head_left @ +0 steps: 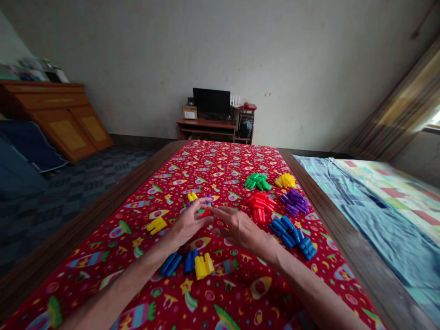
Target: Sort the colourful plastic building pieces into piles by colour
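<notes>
My left hand (191,222) is over the middle of the table, its thumb and fingers curved around a small red building block (205,213). Opposite it, my right hand (239,225) has its fingers stretched out, with the tips close to that block; whether they touch it I cannot tell. Just beyond the left hand are a yellow block (192,197) and some purple, partly hidden by the fingers. A yellow block pair (156,225) lies to the left. Nearer to me are blue blocks (172,264) and another yellow pair (204,266).
Sorted piles of blocks lie on the right: green (257,181), yellow (285,180), red (261,206), purple (294,202) and blue (292,236). A patterned red cloth (220,160) covers the table. A bed (364,206) adjoins the right side; a desk with a monitor (211,101) stands beyond.
</notes>
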`<act>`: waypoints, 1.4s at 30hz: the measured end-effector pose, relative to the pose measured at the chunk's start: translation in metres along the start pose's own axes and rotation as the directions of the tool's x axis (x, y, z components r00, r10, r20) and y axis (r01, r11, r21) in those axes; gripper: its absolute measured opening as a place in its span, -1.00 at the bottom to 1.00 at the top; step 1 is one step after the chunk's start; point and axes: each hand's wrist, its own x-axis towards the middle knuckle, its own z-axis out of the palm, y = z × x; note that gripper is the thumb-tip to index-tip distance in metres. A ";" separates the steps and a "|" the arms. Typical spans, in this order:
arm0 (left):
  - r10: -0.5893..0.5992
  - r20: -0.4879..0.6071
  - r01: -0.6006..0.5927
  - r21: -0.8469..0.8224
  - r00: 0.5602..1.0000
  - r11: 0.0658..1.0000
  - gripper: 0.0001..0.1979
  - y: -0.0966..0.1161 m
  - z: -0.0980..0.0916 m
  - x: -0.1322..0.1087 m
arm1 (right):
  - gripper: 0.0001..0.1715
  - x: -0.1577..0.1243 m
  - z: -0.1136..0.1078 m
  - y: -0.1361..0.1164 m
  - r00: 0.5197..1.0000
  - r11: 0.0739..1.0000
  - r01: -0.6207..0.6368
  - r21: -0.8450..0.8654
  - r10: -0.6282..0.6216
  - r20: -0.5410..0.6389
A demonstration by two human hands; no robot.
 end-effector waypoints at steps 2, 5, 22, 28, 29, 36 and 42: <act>-0.081 -0.005 0.079 -0.147 0.997 0.986 -0.27 0.006 0.004 -0.005 | -0.46 0.002 0.010 -0.008 1.000 0.999 0.007 -0.050 -0.007 -0.006; -0.093 -0.006 0.089 -0.217 0.996 0.972 -0.10 0.003 0.012 -0.010 | -0.58 0.003 0.019 -0.015 0.998 0.986 -0.043 -0.159 0.037 -0.045; 0.396 -0.003 -0.348 0.471 0.918 0.810 -0.68 -0.012 -0.022 0.013 | -0.54 -0.017 -0.011 0.057 0.872 0.753 -0.373 -0.543 0.484 0.071; 0.358 0.176 -0.384 0.637 0.917 0.669 -0.66 -0.035 -0.024 0.012 | -0.70 -0.005 -0.020 0.023 0.922 0.858 -0.298 -0.418 0.371 0.105; 0.350 0.203 -0.393 0.648 0.915 0.652 -0.65 -0.038 -0.022 0.010 | -0.73 -0.003 -0.016 0.018 0.940 0.886 -0.265 -0.382 0.325 0.101; 0.338 0.206 -0.381 0.689 0.918 0.616 -0.61 -0.032 -0.010 0.002 | -0.71 -0.008 0.033 0.016 1.000 0.967 -0.013 -0.253 0.016 0.010; 0.328 0.149 -0.338 0.679 0.933 0.652 -0.56 -0.041 -0.013 0.006 | -0.82 0.003 0.001 0.035 0.977 0.992 -0.105 -0.072 0.089 -0.192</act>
